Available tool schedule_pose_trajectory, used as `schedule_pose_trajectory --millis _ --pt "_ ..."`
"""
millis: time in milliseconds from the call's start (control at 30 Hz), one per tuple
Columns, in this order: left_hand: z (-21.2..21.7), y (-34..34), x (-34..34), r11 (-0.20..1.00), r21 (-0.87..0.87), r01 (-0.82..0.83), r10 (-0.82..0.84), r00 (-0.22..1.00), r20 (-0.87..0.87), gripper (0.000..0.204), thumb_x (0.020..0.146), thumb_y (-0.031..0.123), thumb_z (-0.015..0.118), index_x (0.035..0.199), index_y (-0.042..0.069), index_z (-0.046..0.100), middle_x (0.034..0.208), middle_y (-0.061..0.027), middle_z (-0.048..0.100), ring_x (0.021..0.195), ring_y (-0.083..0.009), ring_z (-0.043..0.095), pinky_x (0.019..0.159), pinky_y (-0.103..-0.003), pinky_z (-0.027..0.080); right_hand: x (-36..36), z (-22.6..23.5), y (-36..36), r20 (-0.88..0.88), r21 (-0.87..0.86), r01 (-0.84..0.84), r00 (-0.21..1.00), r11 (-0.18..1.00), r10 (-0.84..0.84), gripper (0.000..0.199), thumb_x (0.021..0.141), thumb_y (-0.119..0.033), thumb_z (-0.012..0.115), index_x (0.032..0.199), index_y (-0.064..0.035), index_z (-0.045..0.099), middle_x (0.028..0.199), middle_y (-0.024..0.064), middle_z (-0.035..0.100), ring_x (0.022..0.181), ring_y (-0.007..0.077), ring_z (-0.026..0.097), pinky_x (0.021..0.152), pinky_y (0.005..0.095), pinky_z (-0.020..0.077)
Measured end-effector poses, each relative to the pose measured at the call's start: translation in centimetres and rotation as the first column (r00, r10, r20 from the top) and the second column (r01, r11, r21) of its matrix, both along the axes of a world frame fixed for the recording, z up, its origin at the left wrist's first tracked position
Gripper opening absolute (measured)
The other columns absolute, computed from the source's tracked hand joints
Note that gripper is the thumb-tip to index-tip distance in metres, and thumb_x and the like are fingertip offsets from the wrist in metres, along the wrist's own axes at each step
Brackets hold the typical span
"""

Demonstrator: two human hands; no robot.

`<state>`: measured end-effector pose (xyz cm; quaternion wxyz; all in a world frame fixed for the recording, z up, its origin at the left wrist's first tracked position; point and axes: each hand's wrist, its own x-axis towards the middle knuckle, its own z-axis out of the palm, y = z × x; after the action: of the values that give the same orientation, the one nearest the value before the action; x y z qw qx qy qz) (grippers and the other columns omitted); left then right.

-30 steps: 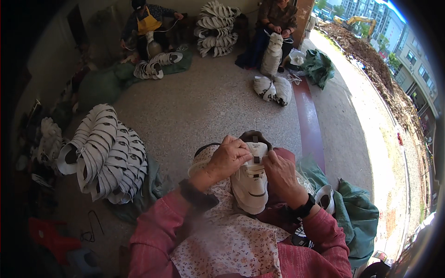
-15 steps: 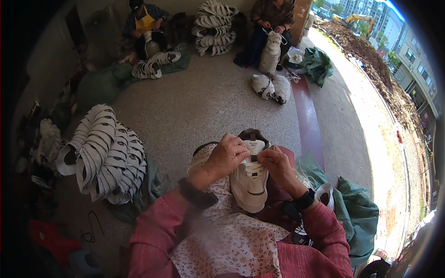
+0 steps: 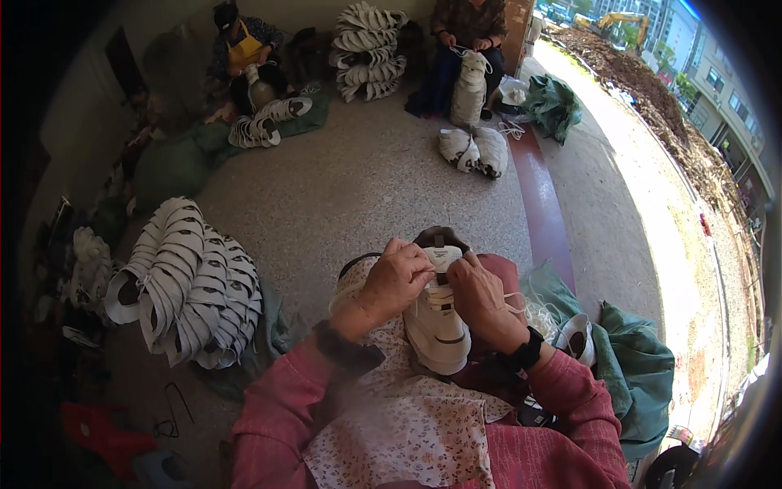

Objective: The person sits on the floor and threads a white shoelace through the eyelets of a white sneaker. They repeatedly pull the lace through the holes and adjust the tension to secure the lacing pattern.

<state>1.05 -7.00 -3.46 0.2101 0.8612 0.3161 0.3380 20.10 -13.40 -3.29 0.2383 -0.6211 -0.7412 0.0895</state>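
Seated worker, one cream sneaker upper (image 3: 437,341) at the lap, toe toward the body, dark collar facing away. It lies between the knees, partly over the floral apron (image 3: 399,432).

Left hand (image 3: 397,275) at the left lacing edge, thumb and fingers bent inward. Right hand (image 3: 482,292) opposite, just beside the tongue (image 3: 442,257), fingertips curled. The hands are close but apart. Whether either is clamped on lace or upper I cannot tell; the fingers hide it. A loose white lace (image 3: 515,300) hangs beside the right hand.

Risks, in my judgement: uneven pull between the two sides could set the tongue askew or leave one lace end short. The loose strand could snag in the lace bundle (image 3: 539,316) near the right wrist. The upper seems steadied mainly by lap and hands, so a hard tug could twist it.

Nested uppers (image 3: 175,285) stand off to the left; green sack (image 3: 639,367) at right.
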Motion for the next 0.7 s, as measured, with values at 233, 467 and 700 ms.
schedule_pose_trajectory --millis 233,467,700 --pt "1.1 -0.9 0.8 0.997 0.041 -0.064 0.067 0.995 -0.073 0.013 0.077 0.012 0.075 0.088 0.006 0.074 0.095 -0.0058 0.065 0.101 -0.0271 0.056 0.090 -0.038 0.049 1.0 1.6 0.1 0.114 0.078 -0.078 0.991 0.994 0.069 0.004 0.086 -0.007 0.058 0.086 -0.0061 0.061 0.094 0.0135 0.059 0.087 0.0356 0.064 0.074 0.0470 0.0508" --pt "1.7 -0.8 2.2 0.961 0.263 -0.080 0.135 0.971 -0.197 0.012 0.073 0.011 0.072 0.083 0.008 0.066 0.088 -0.0053 0.060 0.096 -0.0264 0.057 0.080 -0.038 0.052 3.3 3.0 1.0 -0.250 -0.109 -0.131 0.963 0.985 0.101 0.022 0.086 -0.012 0.066 0.105 -0.0027 0.069 0.099 0.0148 0.068 0.091 0.0342 0.068 0.077 0.0437 0.0515" --pt "7.9 -0.3 -6.2 0.825 0.442 -0.351 0.457 0.876 -0.156 0.011 0.076 0.003 0.067 0.079 0.006 0.058 0.087 -0.0068 0.059 0.089 -0.0280 0.058 0.075 -0.040 0.049 6.0 4.6 1.3 -0.693 -0.178 -0.163 0.721 0.970 -0.005 0.025 0.093 -0.007 0.067 0.116 0.0023 0.065 0.092 0.0010 0.068 0.075 0.0055 0.063 0.065 0.0223 0.0514"
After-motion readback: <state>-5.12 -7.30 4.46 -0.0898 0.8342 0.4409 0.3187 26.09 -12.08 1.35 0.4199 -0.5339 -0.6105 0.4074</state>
